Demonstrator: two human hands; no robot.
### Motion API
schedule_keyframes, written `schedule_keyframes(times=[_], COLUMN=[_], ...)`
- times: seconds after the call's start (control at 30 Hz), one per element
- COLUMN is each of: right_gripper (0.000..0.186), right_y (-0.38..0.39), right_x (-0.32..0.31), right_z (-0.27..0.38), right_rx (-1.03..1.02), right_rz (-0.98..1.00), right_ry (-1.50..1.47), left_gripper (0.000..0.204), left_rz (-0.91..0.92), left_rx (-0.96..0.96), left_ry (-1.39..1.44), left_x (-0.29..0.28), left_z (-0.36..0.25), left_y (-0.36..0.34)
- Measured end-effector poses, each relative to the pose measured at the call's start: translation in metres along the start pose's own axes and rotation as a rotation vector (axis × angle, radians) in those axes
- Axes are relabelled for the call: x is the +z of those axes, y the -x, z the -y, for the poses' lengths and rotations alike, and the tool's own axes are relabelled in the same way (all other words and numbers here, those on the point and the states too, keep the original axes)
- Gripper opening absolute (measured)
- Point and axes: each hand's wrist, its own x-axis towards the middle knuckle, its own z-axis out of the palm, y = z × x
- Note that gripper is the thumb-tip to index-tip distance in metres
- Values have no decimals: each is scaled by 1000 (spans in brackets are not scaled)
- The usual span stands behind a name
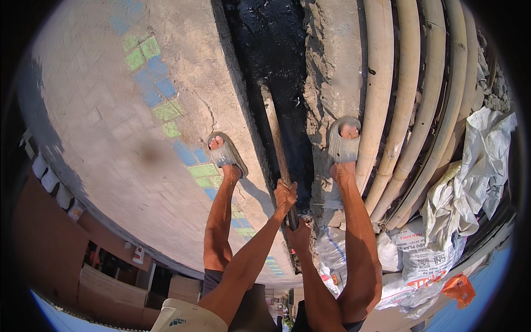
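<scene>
A long wooden handle [275,130] slants over a narrow ditch of black sludge [271,33]. Its far end reaches down to the dark sludge, and whatever tool head it may carry is hidden. My left hand [286,196] is wrapped round the shaft partway along. Closer to me, my right hand [298,237] grips the handle near its near end. My feet, in grey slide sandals, stand astride the ditch: the left sandal [227,152] on the concrete edge, the right sandal [344,139] on the rough opposite edge.
Thick bamboo poles [379,83] lie lengthwise along the right side. Beyond and below them are white woven sacks [426,249] and an orange plastic scrap [460,290]. To the left runs pavement [105,133] with painted blue and green blocks [157,83]. The ditch has crumbling edges.
</scene>
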Motion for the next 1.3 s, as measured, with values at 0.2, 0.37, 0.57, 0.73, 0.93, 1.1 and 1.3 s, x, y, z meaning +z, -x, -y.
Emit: schedule_keyframes(times=[0.2, 0.37, 0.57, 0.73, 0.93, 1.1, 1.3], right_gripper=[30, 7, 13, 10, 18, 36, 52], right_y=[-98, -214, -180, -116, -84, -92, -112], right_x=[3, -38, -27, -12, 13, -13, 17], right_z=[71, 228, 213, 118, 56, 95, 84], right_rx=[-146, -205, 17, 230, 336, 420, 341], right_rz=[86, 355, 404, 454, 407, 131, 148], right_ry=[-374, -815, -884, -1245, -1100, -620, -381], left_gripper=[26, 28, 39, 49, 24, 24, 21], left_rz=[50, -72, -99, -1, 61, 182, 170], left_rx=[213, 458, 364, 133, 13, -122, -78], left_ry=[181, 17, -231, -455, -413, -344, -390], left_x=[-36, -45, -40, -8, -3, 10, 3], left_z=[-137, -294, -261, -164, -88, -101, -101], left_y=[-2, -61, -61, -34, -28, -27, -39])
